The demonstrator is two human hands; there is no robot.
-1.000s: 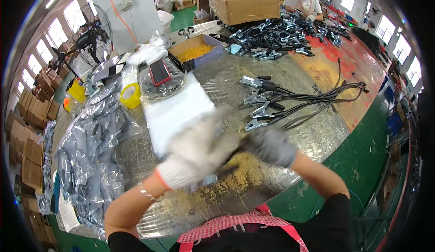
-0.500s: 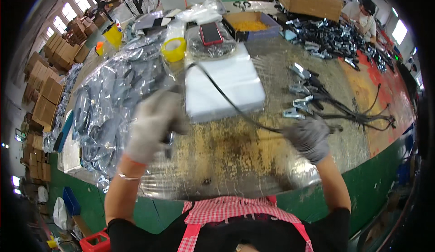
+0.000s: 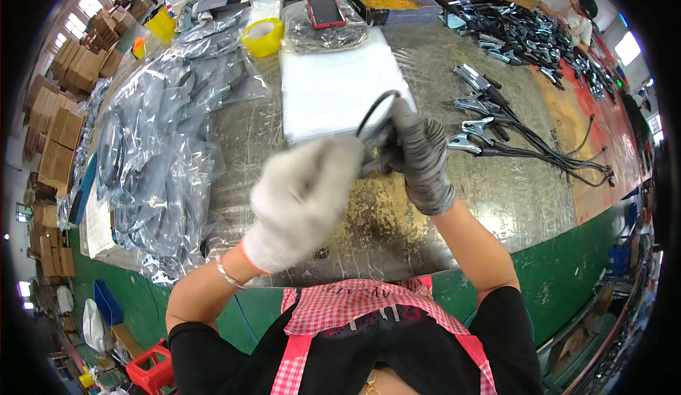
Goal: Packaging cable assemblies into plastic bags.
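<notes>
Both knit-gloved hands have met, fingers (image 3: 408,129) pinching a looped black cable (image 3: 374,107).

Both gloved hands meet above the worn metal table (image 3: 511,196). The left hand (image 3: 305,200) in a pale knit glove and the right hand (image 3: 418,157) in a grey knit glove hold a looped black cable (image 3: 374,107). At twelve o'clock lies a white stack of plastic bags (image 3: 330,90); at two o'clock lie metal clamps with black leads (image 3: 489,122).

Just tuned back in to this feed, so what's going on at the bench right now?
A person in gloves holds a black cable in both hands over a metal table: left hand, right hand. A stack of white bags lies just beyond, clamp leads to the right, bagged cables to the left.
</notes>
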